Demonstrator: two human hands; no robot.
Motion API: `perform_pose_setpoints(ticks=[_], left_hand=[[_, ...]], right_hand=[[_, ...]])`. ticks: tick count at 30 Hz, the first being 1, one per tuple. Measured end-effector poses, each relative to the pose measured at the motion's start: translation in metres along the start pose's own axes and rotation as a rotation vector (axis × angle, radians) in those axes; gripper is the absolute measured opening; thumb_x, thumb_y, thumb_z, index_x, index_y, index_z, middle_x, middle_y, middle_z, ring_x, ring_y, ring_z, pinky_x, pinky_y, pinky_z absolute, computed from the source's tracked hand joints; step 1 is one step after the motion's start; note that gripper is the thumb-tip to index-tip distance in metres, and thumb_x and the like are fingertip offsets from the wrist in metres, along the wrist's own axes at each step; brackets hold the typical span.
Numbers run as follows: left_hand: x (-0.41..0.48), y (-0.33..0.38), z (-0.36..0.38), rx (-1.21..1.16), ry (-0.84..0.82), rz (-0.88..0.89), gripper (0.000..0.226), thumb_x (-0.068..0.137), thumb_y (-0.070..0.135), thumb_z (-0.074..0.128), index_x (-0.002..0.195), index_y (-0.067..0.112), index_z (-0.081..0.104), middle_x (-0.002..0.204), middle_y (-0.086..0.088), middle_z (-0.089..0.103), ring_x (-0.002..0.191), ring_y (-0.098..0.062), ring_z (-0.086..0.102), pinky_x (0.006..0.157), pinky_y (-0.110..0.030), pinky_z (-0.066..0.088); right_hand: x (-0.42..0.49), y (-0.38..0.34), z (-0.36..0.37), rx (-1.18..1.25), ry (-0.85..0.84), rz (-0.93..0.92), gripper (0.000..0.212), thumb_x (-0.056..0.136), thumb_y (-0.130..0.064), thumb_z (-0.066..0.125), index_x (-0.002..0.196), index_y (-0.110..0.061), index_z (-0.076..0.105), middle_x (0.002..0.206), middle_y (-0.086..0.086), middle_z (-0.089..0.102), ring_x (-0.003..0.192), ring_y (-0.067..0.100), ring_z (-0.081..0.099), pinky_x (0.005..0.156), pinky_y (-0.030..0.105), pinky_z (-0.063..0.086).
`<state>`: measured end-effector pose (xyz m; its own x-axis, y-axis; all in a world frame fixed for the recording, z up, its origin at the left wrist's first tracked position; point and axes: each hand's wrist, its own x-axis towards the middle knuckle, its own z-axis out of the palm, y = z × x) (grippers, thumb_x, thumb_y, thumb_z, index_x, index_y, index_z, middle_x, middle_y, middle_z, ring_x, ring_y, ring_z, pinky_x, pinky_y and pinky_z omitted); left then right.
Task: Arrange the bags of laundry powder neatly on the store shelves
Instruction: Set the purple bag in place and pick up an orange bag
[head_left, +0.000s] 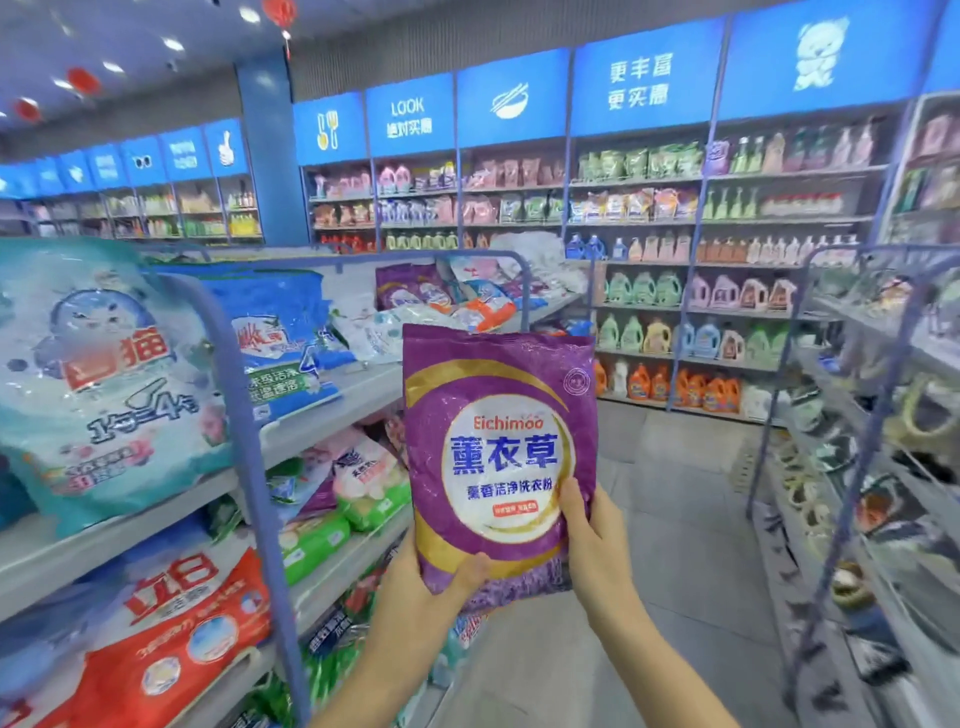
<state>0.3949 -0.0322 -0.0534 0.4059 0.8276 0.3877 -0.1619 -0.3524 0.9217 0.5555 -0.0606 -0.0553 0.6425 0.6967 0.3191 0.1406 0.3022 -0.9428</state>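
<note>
I hold a purple bag of laundry powder (496, 447) upright in the aisle, its front label facing me. My left hand (423, 597) grips its lower left corner, thumb over the front. My right hand (592, 535) holds the lower right edge. To the left stands a grey shelf unit (332, 410) with blue posts. It carries a big teal bag (98, 384), a blue bag (280, 338), a red bag (166, 639) lower down, and green and pink bags (358, 488) on the middle level. Further purple and white bags (441, 296) lie in a heap at the far end.
The grey tiled aisle floor (675, 519) runs ahead to a wall of shelves with detergent bottles (675, 338) under blue signs. A second rack (857, 467) with dark goods lines the right side.
</note>
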Motion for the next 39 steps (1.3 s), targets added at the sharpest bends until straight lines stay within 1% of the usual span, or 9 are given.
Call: perform_pose_setpoints(ticks=[2, 5, 9, 15, 19, 27, 31, 36, 39], left_hand=[[0.031, -0.016, 0.014, -0.046, -0.034, -0.023, 0.094, 0.039, 0.075, 0.073, 0.119, 0.032, 0.049, 0.105, 0.04, 0.06, 0.101, 0.016, 0.057, 0.075, 0.002, 0.04], [0.088, -0.042, 0.029, -0.094, -0.033, -0.068, 0.075, 0.048, 0.046, 0.083, 0.115, 0.034, 0.05, 0.101, 0.037, 0.063, 0.095, 0.014, 0.059, 0.071, 0.001, 0.043], [0.176, -0.071, 0.039, -0.081, -0.006, -0.106, 0.069, 0.052, 0.023, 0.09, 0.108, 0.031, 0.049, 0.096, 0.019, 0.069, 0.08, 0.011, 0.063, 0.064, -0.008, 0.049], [0.29, -0.111, 0.07, -0.063, 0.033, -0.155, 0.026, 0.081, 0.016, 0.066, 0.107, 0.018, 0.059, 0.085, -0.004, 0.074, 0.066, 0.001, 0.067, 0.057, -0.009, 0.049], [0.357, -0.143, 0.109, -0.029, 0.076, -0.115, 0.022, 0.083, 0.016, 0.064, 0.104, 0.02, 0.061, 0.083, 0.02, 0.071, 0.078, 0.008, 0.066, 0.067, -0.004, 0.049], [0.514, -0.192, 0.186, 0.05, 0.002, -0.063, 0.021, 0.086, 0.041, 0.038, 0.1, 0.038, 0.054, 0.09, 0.031, 0.066, 0.092, 0.018, 0.056, 0.074, 0.001, 0.039], [0.593, -0.212, 0.198, 0.254, 0.08, -0.058, 0.014, 0.088, 0.041, 0.052, 0.101, 0.034, 0.053, 0.103, 0.007, 0.065, 0.084, 0.011, 0.06, 0.071, -0.011, 0.048], [0.683, -0.234, 0.185, 0.707, 0.266, 0.042, 0.033, 0.077, 0.041, 0.066, 0.106, 0.035, 0.05, 0.108, 0.014, 0.06, 0.105, -0.005, 0.056, 0.087, -0.02, 0.04], [0.743, -0.244, 0.179, 1.066, 0.346, 0.132, 0.048, 0.082, 0.036, 0.064, 0.124, 0.019, 0.05, 0.122, 0.004, 0.056, 0.115, -0.015, 0.05, 0.093, -0.025, 0.034]], right_hand=[[0.034, 0.01, -0.007, -0.009, 0.031, -0.019, 0.023, 0.097, -0.027, 0.043, 0.104, -0.018, 0.063, 0.101, 0.001, 0.071, 0.094, 0.016, 0.067, 0.083, 0.035, 0.055], [0.093, 0.025, -0.008, -0.003, -0.002, -0.012, 0.023, 0.097, -0.026, 0.043, 0.1, -0.017, 0.063, 0.096, 0.001, 0.071, 0.085, 0.009, 0.068, 0.066, 0.019, 0.054], [0.178, 0.041, -0.002, -0.001, -0.055, 0.031, 0.023, 0.097, -0.028, 0.044, 0.095, -0.021, 0.066, 0.092, 0.0, 0.074, 0.088, 0.016, 0.069, 0.076, 0.031, 0.056], [0.288, 0.081, -0.008, 0.047, -0.092, 0.166, 0.026, 0.094, -0.035, 0.048, 0.088, -0.019, 0.068, 0.084, -0.004, 0.073, 0.077, 0.009, 0.069, 0.065, 0.019, 0.054], [0.366, 0.119, -0.017, 0.06, -0.042, 0.246, 0.035, 0.092, -0.044, 0.047, 0.101, -0.015, 0.065, 0.097, 0.004, 0.07, 0.085, 0.015, 0.069, 0.061, 0.021, 0.052], [0.568, 0.159, -0.047, 0.042, -0.04, 0.096, 0.035, 0.096, -0.034, 0.042, 0.078, -0.014, 0.063, 0.071, 0.0, 0.071, 0.059, 0.009, 0.066, 0.053, 0.02, 0.052], [0.68, 0.16, -0.055, 0.024, -0.057, 0.044, 0.037, 0.096, -0.037, 0.041, 0.083, -0.011, 0.063, 0.077, 0.002, 0.069, 0.062, 0.008, 0.065, 0.056, 0.02, 0.051], [0.787, 0.157, -0.036, -0.001, -0.053, -0.053, 0.036, 0.099, -0.035, 0.038, 0.073, -0.017, 0.057, 0.073, 0.0, 0.063, 0.064, 0.007, 0.054, 0.048, 0.004, 0.041], [0.841, 0.168, -0.014, 0.002, -0.109, -0.078, 0.04, 0.097, -0.042, 0.038, 0.091, -0.011, 0.062, 0.101, 0.014, 0.067, 0.078, 0.016, 0.058, 0.068, 0.024, 0.045]])
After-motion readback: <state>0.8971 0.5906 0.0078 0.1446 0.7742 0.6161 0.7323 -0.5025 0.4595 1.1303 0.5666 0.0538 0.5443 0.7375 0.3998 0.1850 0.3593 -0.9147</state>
